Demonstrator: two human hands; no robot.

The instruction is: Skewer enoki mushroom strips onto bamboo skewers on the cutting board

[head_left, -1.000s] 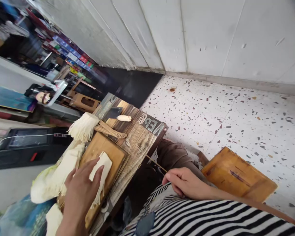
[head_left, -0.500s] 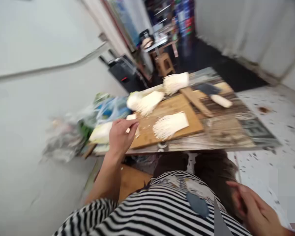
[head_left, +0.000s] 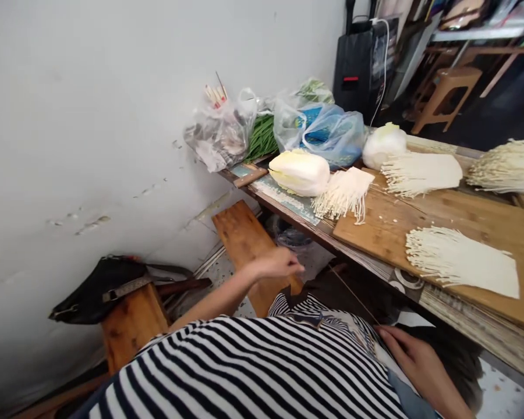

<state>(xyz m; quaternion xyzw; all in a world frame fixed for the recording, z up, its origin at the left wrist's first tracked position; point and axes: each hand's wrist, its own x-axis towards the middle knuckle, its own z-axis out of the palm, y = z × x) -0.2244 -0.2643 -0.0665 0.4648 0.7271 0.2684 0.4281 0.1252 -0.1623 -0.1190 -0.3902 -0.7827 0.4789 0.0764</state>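
Observation:
My left hand (head_left: 282,263) is low, below the table's front edge and over a wooden bench, its fingers closed; whatever is in them, if anything, is hidden. Near my lap, my right hand (head_left: 413,354) has its thumb and fingers close together, and I cannot make out anything in them. A thin pale line (head_left: 353,294) crosses the dark trousers towards the right fingertips; whether it is a held thread is unclear. Enoki mushrooms (head_left: 463,262) lie on the wooden cutting board (head_left: 375,233). Another bunch of enoki (head_left: 347,189) rests at the board's left end, beside a napa cabbage (head_left: 301,171).
Plastic bags (head_left: 332,131) and green stalks (head_left: 262,137) sit at the table's far left end. A second cabbage (head_left: 385,145) and more enoki (head_left: 423,173) lie behind. A black bag (head_left: 100,291) rests on the wooden bench (head_left: 133,317). A black speaker-like box (head_left: 362,75) stands beyond.
My view has turned left. My left hand has come away from the cutting board's left end, down below the table edge. My right hand stays low by my lap.

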